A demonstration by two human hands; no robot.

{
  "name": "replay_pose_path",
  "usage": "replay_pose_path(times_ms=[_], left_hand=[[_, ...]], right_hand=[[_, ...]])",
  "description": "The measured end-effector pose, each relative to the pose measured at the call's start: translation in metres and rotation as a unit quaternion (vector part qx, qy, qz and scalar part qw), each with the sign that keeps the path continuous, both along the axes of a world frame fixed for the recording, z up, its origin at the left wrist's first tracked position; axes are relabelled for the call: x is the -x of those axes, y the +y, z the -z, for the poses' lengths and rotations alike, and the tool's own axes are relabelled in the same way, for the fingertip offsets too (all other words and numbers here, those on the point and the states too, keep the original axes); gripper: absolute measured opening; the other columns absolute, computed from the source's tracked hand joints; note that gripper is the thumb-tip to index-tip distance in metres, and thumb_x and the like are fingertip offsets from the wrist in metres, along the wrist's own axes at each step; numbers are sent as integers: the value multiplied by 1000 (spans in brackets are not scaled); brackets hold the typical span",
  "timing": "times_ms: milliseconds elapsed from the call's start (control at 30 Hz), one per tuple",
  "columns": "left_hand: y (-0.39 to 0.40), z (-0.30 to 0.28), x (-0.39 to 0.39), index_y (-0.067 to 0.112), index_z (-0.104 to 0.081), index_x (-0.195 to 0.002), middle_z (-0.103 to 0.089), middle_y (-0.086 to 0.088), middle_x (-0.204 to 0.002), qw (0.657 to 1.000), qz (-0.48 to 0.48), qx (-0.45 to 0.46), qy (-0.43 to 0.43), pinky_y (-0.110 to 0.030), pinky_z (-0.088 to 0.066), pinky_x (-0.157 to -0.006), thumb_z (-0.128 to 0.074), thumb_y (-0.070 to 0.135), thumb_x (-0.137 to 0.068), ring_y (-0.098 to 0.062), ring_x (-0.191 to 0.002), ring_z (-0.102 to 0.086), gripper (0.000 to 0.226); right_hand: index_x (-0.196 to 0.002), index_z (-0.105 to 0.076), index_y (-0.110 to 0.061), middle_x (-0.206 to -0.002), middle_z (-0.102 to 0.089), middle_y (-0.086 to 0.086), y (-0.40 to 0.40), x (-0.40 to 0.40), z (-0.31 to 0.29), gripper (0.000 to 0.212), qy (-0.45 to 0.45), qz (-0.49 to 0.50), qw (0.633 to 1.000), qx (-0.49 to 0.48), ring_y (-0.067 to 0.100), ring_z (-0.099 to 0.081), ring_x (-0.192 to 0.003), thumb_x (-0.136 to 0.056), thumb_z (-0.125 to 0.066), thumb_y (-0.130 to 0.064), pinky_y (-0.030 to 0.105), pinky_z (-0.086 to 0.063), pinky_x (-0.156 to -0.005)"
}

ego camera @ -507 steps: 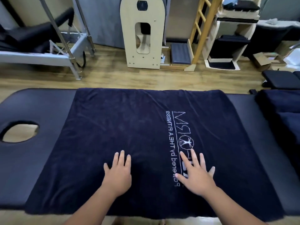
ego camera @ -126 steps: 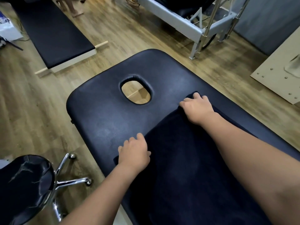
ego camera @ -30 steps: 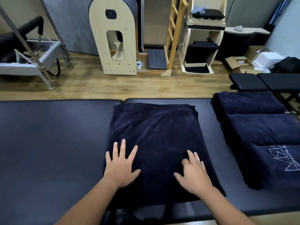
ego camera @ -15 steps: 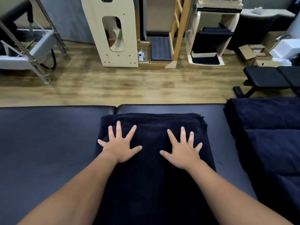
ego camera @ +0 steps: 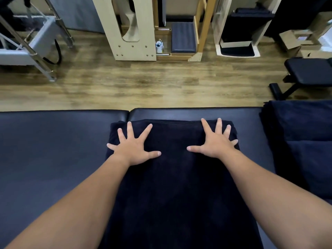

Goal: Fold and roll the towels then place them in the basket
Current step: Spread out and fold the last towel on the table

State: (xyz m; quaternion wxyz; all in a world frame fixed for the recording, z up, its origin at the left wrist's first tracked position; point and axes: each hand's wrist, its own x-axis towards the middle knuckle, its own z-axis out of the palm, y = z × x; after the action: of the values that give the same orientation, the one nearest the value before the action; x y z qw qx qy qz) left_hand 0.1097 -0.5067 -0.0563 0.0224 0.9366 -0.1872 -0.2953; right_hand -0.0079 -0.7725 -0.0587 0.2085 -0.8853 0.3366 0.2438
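Observation:
A dark navy towel (ego camera: 174,186), folded into a long strip, lies across the black padded table (ego camera: 53,150) and runs from its far edge toward me. My left hand (ego camera: 133,147) presses flat on the towel's far left part, fingers spread. Flat on the far right part, near the corner, rests my right hand (ego camera: 215,142), its fingers also spread. Neither hand grips anything. No basket is in view.
A stack of folded navy towels (ego camera: 301,141) lies on the table at the right. Beyond the table is wooden floor with a pale wooden frame (ego camera: 125,33), a metal-framed bed (ego camera: 30,49) at the left and a black bench (ego camera: 309,72) at the right.
Both hands have slid over the towel from its near part to its far end and moved wider apart. Earlier the towel lay fully spread; it has since been folded narrower.

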Motion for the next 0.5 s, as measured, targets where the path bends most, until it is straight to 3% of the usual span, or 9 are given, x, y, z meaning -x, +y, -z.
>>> replay_pose_path(times_ms=[200,333,500], left_hand=[[23,8,43,56,18,-151,30,-8,-165,994,44,14,-101,-76,-7,-113,-22,75,-95,-41,-153,16,72],[60,27,101,42,4,-160,23,-10,-167,982,78,47,-165,-72,-9,-117,-9,66,-98,-40,-154,12,68],[117,41,169,36,-13,-162,7,-15,-169,972,105,72,-199,-72,-19,-115,-24,65,-98,-42,-155,-3,71]], right_hand=[[-153,19,-50,-164,31,3,48,46,7,101,-66,-4,996,61,39,25,-150,-85,-50,-79,78,-2,-111],[-154,17,-49,-165,29,2,88,105,12,84,-74,-57,992,84,37,27,-150,-93,-34,-75,76,2,-114],[-154,18,-51,-164,31,-1,128,178,6,93,-52,-85,992,80,36,29,-150,-86,-37,-83,73,1,-116]])
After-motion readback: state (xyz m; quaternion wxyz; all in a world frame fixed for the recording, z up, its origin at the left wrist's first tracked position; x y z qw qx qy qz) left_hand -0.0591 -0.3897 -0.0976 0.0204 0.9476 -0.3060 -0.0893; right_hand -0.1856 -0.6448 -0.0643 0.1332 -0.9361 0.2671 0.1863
